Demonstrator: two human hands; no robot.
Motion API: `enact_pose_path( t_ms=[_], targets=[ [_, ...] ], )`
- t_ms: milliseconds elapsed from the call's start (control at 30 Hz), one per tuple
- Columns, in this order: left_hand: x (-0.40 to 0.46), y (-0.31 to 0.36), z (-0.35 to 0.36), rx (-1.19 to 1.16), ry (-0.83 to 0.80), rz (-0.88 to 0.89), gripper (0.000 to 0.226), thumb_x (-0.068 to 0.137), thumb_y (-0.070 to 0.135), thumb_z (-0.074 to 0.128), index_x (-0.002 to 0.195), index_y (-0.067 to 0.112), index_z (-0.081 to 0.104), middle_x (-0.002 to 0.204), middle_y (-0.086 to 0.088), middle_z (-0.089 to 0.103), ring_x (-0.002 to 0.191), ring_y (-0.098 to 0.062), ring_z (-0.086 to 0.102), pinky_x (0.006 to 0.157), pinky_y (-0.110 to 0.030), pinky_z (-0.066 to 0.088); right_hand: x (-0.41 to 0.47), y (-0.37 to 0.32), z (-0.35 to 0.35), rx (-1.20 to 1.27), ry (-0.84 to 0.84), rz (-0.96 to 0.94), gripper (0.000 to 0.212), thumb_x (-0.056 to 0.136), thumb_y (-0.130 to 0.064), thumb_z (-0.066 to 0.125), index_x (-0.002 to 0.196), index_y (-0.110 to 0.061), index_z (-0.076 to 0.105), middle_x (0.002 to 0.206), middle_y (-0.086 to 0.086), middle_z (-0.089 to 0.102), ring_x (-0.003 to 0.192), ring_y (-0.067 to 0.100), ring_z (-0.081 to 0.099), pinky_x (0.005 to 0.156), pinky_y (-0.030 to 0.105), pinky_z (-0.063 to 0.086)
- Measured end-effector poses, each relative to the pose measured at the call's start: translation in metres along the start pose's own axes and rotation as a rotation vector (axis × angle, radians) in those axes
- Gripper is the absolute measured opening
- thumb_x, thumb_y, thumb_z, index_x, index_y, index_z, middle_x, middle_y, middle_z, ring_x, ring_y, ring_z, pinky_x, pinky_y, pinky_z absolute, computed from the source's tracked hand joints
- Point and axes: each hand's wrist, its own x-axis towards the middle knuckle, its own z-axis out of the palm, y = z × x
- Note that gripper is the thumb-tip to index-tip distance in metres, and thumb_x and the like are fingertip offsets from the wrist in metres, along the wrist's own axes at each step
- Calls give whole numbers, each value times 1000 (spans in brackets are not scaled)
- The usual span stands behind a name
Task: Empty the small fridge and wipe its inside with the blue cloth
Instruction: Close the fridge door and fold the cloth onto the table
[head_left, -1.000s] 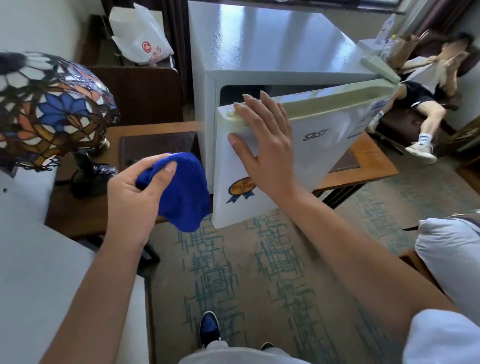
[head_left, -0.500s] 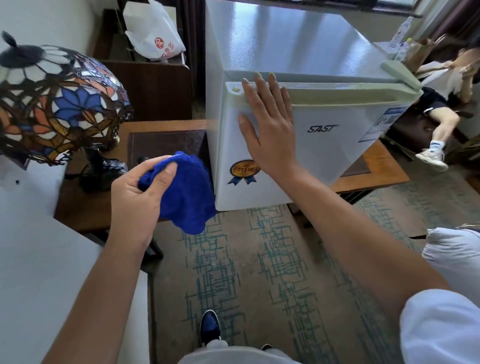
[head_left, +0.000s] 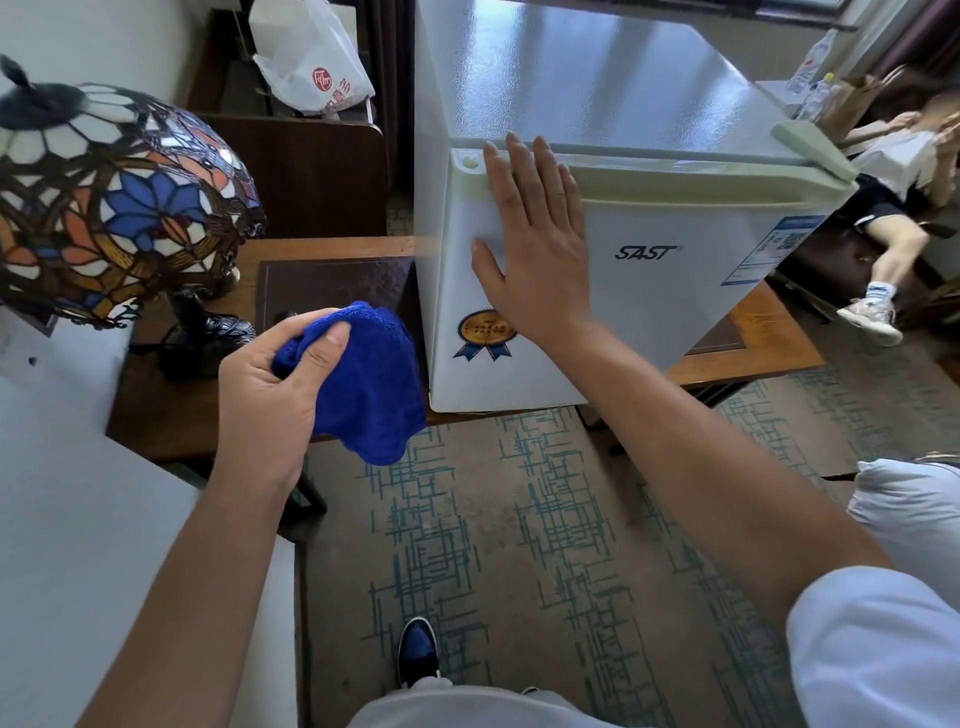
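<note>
Wooden table (head_left: 748, 348) carries the closed fridge (head_left: 649, 218); your right hand (head_left: 535, 244) lies flat, fingers spread, on its door; your left hand (head_left: 270, 400) grips the blue cloth (head_left: 369, 395).

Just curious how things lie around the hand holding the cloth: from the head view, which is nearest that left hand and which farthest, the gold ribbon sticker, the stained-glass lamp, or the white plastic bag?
From the left hand:
1. Gold ribbon sticker, to its right on the fridge door.
2. Stained-glass lamp, up to its left on the desk.
3. White plastic bag, far behind on the dark cabinet.
</note>
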Motion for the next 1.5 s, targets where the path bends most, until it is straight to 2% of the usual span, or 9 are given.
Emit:
enact_pose_path(
  t_ms=[200,433,633,833,1033,1133,1267,1367,1500],
  targets=[
    [-4,3,6,1,-13,20,18,96,27,68,102,40,79,99,11,78,106,-22,71,97,-56,57,1,-2,-6,17,-29,15,77,88,-24,60,160,-10,35,167,14,34,158,37,24,130,49,15],
    [-14,19,13,16,-39,74,15,95,29,66,106,34,76,100,12,78,107,-19,70,95,-43,57,7,1,-26,180,-240,56,74,93,-28,59,160,-12,34,169,14,27,160,36,14,131,46,9],
    [-26,38,25,30,-75,145,22,97,21,64,100,40,75,95,20,76,98,-4,70,83,-18,58,-7,-20,-73,550,-318,170,59,96,-27,64,151,-16,47,164,6,38,153,24,33,123,42,33],
    [-40,56,37,14,-183,184,19,95,26,63,103,37,76,99,12,76,99,-11,70,78,-22,59,-57,-26,-115,892,-723,255,44,107,-38,52,149,-23,50,147,2,59,132,15,59,110,42,51],
    [-63,67,58,117,-260,193,18,94,21,62,108,26,73,97,17,77,96,-7,70,75,-16,57,-99,-2,-149,1195,-860,331,50,102,-50,50,140,-19,58,126,3,70,116,19,69,101,49,58],
    [-79,73,72,127,-308,201,18,92,22,61,106,25,72,95,18,77,93,-4,71,74,-14,56,-119,11,-163,1240,-843,314,47,92,-49,68,129,-20,62,118,8,72,110,25,71,97,52,59],
    [-95,72,90,193,-368,145,17,93,22,64,107,21,75,100,6,77,99,-13,72,79,-25,61,-148,27,-182,1171,-743,289,29,88,-38,79,96,-16,61,82,-6,58,73,15,56,66,40,47],
    [-114,72,104,187,-394,111,15,93,19,65,104,14,75,93,5,78,91,-11,73,73,-22,59,-169,39,-199,1203,-653,321,23,88,-29,79,84,-20,58,72,-11,50,66,14,45,63,32,36],
    [-145,70,123,152,-393,49,15,93,22,66,99,10,73,81,6,73,77,-8,69,64,-18,55,-195,51,-222,1284,-540,399,21,87,-19,77,85,-22,57,74,-6,53,68,16,47,64,36,39]
  ],
)
